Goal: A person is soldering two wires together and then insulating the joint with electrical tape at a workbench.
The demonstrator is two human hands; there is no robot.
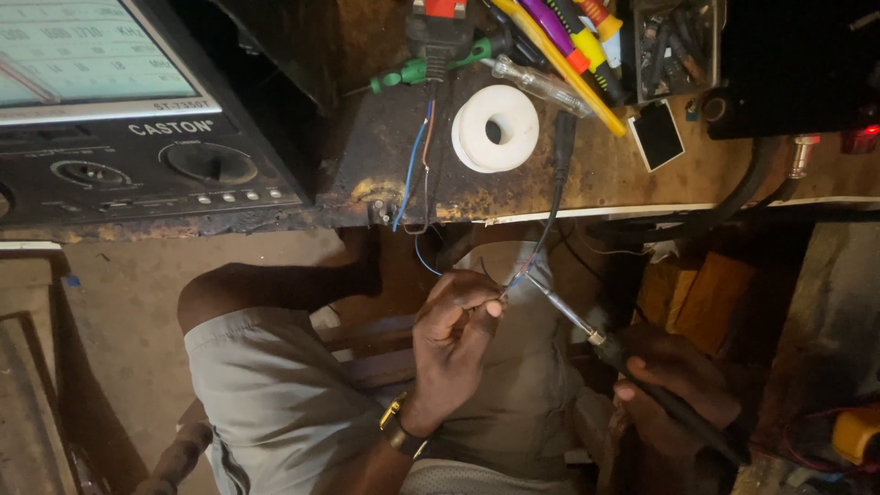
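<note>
**Midway through a solder joint, tip at the wires**

Seemingly the joining is under way, not finished. The left hand (pixel 451 337) pinches thin wires (pixel 515 280) between closed fingertips, below the bench edge (pixel 587 209). The right hand (pixel 680 385) is wrapped fully around a soldering iron (pixel 587 332), its tip just beside the pinch. A white solder spool (pixel 496 127) sits well above, untouched.

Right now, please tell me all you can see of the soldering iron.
The soldering iron has a dark handle, a brass-coloured collar and a thin grey metal shaft. It lies tilted, tip up and to the left. The right hand grips its handle. Its tip meets the thin wires pinched by the left hand, below the bench edge.
</note>
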